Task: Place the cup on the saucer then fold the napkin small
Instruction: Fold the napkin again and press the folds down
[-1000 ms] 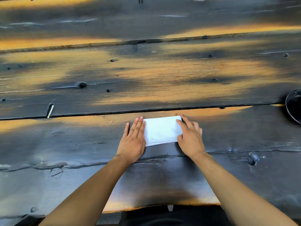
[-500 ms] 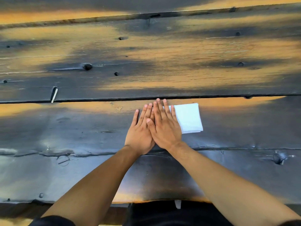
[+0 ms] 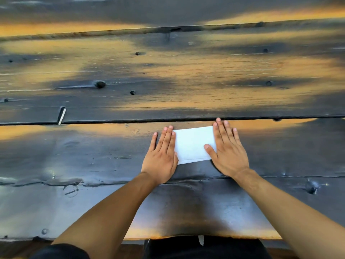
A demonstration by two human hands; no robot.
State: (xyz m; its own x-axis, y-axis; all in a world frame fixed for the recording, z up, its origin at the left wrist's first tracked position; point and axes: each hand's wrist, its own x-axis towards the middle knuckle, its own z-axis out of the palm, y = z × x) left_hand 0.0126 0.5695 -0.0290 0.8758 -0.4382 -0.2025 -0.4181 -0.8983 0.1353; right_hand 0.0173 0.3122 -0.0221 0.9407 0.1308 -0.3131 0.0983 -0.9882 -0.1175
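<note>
flat hands [image 3: 194, 156] on folded napkin [image 3: 193, 144]

Left end of the folded white paper napkin [image 3: 194, 144] lay under the flat fingers [image 3: 169, 139] of the left hand [image 3: 161, 156]; right end under the right hand [image 3: 228, 154], whose thumb covered part of the near right corner. How many layers the fold held could not be told. Both forearms ran out of the bottom edge. The dark charred wooden plank worktop [image 3: 93, 165] was cut off on the left, right and far sides. Far planks were blurred. Dark clothing at the bottom edge was cropped and indistinct.
</note>
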